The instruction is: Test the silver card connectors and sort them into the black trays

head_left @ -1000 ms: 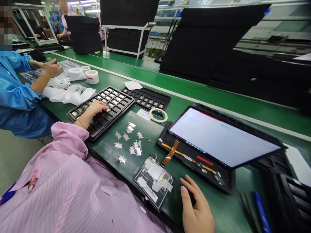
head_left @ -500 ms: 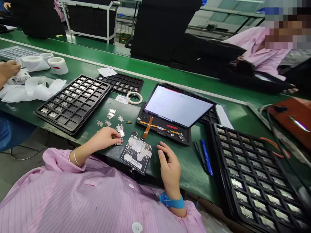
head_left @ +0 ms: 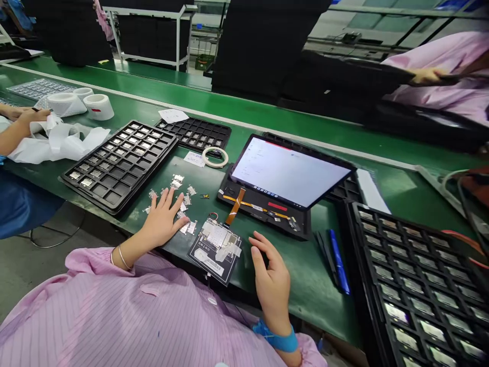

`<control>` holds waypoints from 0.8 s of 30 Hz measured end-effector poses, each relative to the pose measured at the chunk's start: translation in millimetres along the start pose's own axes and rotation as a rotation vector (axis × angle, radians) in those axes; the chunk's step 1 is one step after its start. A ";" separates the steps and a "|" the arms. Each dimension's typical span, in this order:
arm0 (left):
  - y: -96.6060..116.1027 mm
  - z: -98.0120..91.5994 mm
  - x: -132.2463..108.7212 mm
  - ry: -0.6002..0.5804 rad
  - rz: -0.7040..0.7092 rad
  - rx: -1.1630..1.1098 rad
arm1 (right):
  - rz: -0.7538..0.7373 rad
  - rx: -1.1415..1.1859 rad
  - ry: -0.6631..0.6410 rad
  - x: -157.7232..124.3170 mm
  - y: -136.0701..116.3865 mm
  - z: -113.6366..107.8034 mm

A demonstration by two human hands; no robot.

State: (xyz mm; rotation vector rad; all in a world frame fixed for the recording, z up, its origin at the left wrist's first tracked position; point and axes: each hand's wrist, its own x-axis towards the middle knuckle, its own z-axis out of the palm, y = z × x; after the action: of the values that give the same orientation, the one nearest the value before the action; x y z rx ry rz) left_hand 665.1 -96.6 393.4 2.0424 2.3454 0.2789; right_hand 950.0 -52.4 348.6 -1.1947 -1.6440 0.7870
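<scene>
My left hand (head_left: 163,219) lies flat with fingers spread over a loose group of small silvery circuit modules (head_left: 187,200) on the green bench. Part of that group is hidden under the palm. Beside it, at the bench's front edge, rests a black circuit board assembly (head_left: 214,250) with a clear tape strip across it. An orange flex cable (head_left: 235,205) joins that board to a lit display screen (head_left: 288,171) propped in a black tray. My right hand (head_left: 269,267) hovers or rests just right of the board, fingers loosely curved and apart, holding nothing.
Black compartment trays with modules stand at left (head_left: 122,165) and right (head_left: 420,275). Black tweezers (head_left: 326,255) and a blue pen (head_left: 339,262) lie by the right tray. A tape ring (head_left: 215,157) sits behind the modules. Co-workers' hands show at far left (head_left: 23,125) and upper right (head_left: 430,75).
My left hand has gone from a pinch at the modules' near edge to lying spread over them, slightly leftward. The modules are more scattered. My right hand stays beside the board.
</scene>
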 end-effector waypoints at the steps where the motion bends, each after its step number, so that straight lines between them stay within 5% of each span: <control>1: -2.5 -2.5 4.5 -0.012 -0.015 0.031 | -0.001 0.001 -0.005 0.0 0.4 -0.3; 12: -4.0 -12.5 75.9 -0.146 0.059 0.072 | 0.018 0.027 -0.034 -1.8 4.8 -3.2; 24: -21.2 -17.9 71.7 -0.117 -0.018 0.089 | -0.005 0.028 -0.047 -3.5 8.1 -5.0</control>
State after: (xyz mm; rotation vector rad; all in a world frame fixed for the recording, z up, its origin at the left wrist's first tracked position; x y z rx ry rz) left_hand 631.6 -30.9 415.2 2.0140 2.3449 0.0543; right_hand 957.9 -53.2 342.3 -1.1600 -1.6685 0.8386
